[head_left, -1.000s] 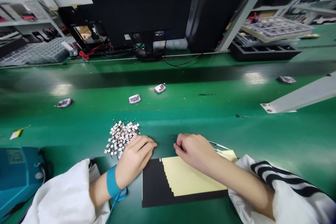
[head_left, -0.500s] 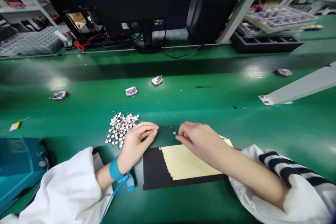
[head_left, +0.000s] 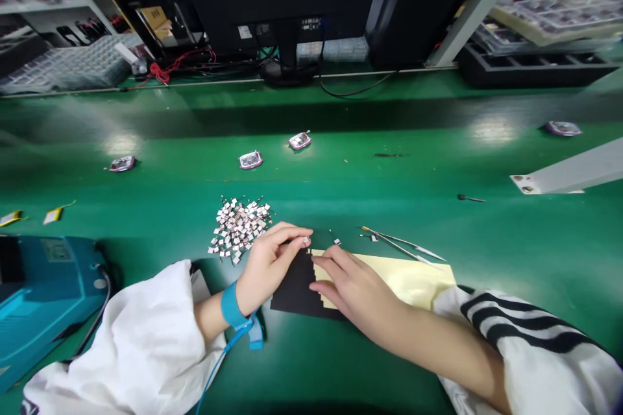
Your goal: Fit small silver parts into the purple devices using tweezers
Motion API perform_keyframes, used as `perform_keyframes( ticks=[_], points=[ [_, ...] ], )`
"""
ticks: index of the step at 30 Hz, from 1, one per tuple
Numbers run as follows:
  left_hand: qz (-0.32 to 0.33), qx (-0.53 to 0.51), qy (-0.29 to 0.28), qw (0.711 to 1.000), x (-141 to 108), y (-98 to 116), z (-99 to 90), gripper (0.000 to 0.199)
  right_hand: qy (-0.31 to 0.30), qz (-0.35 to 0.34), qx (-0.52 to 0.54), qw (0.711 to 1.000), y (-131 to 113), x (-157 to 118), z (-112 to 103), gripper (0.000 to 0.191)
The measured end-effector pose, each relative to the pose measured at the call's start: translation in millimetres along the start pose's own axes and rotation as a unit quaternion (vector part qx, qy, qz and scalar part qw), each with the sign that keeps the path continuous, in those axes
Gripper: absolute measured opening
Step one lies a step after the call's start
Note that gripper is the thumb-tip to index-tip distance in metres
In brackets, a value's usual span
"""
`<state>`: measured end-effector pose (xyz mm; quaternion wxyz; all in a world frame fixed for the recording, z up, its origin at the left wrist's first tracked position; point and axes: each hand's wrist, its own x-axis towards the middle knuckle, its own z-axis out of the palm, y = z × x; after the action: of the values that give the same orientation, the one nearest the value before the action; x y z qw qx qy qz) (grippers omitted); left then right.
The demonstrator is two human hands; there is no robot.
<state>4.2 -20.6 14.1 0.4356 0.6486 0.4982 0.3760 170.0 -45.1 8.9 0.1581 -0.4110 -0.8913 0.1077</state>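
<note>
A small white square part with a thin lead (head_left: 306,240) is pinched between the thumb and forefinger of my left hand (head_left: 272,256), which wears a blue wrist strap (head_left: 233,306). Just left of that hand lies a pile of similar white parts (head_left: 241,227). My right hand (head_left: 353,285) is over the stepped left edge of the yellow sheets (head_left: 413,275), thumb and fingers apart, with nothing visible between them. Under the yellow sheets is a black sheet (head_left: 292,292). Tweezers (head_left: 406,245) rest across the far edge of the yellow sheets. Two loose white parts lie beyond my right hand.
A teal machine (head_left: 53,298) stands at the left, with yellow battery-like pieces (head_left: 52,215) behind it. Several small purple-rimmed devices (head_left: 250,159) lie farther back. A slanted metal post (head_left: 579,168) stands right; a monitor (head_left: 277,0) is at the back.
My right hand has moved left and nearer to me, from a loose white part to the yellow sheets' left edge. The tweezers now show. My left hand keeps its pinch; the view has shifted.
</note>
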Motion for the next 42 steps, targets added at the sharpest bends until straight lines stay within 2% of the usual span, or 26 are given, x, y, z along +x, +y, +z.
perform_keyframes(
  ticks=[4,9,11,14,17,19,20,22,24,26,28,33,39,42],
  points=[
    [0.013,0.026,-0.011,1.000,-1.0,-3.2,0.3,0.018,0.023,0.000,-0.035,0.999,1.9,2.9,4.7,0.036],
    [-0.077,-0.127,-0.012,0.989,-1.2,-5.6,3.7,0.015,0.025,-0.003,-0.082,0.996,-5.4,3.9,10.3,0.022],
    [-0.097,-0.154,-0.002,0.983,-0.7,-4.6,4.2,0.015,0.012,0.005,-0.083,0.996,-8.5,5.6,8.6,0.013],
    [-0.078,-0.149,0.011,0.986,-0.1,-3.9,3.8,0.015,-0.042,0.036,-0.047,0.997,-8.4,11.6,2.1,0.010],
    [-0.044,-0.130,0.009,0.990,0.0,-5.2,3.2,0.015,-0.088,0.107,0.072,0.988,0.0,19.2,-4.8,0.006],
    [-0.041,-0.124,0.012,0.991,-0.1,-6.2,3.0,0.013,-0.079,0.170,0.215,0.959,8.0,23.0,-7.4,0.001],
    [-0.041,-0.121,0.015,0.992,-0.3,-6.5,2.9,0.012,-0.066,0.200,0.303,0.929,11.6,24.3,-8.2,0.003],
    [-0.030,-0.105,0.024,0.994,-1.2,-6.8,2.6,0.014,-0.039,0.243,0.476,0.844,16.5,25.9,-9.2,0.007],
    [0.005,-0.072,0.029,0.997,-3.0,-6.8,2.0,0.019,-0.021,0.250,0.595,0.764,17.7,26.7,-9.9,0.014],
    [0.055,-0.023,0.034,0.998,-5.5,-6.7,0.9,0.024,-0.009,0.238,0.646,0.726,16.2,27.2,-10.2,0.019],
    [0.108,0.034,0.042,0.993,-7.6,-5.9,-0.5,0.027,-0.005,0.228,0.663,0.713,14.1,27.3,-10.1,0.021],
    [0.219,0.153,0.066,0.961,-8.9,0.8,-3.4,0.028,-0.010,0.210,0.673,0.709,11.5,26.1,-9.5,0.021],
    [0.243,0.183,0.079,0.949,-9.7,5.3,-2.4,0.029,0.020,0.210,0.673,0.709,7.4,25.4,-5.5,0.019],
    [0.249,0.191,0.075,0.946,-10.3,5.8,-2.1,0.027,0.029,0.230,0.668,0.707,6.7,25.6,-3.8,0.020]
  ],
)
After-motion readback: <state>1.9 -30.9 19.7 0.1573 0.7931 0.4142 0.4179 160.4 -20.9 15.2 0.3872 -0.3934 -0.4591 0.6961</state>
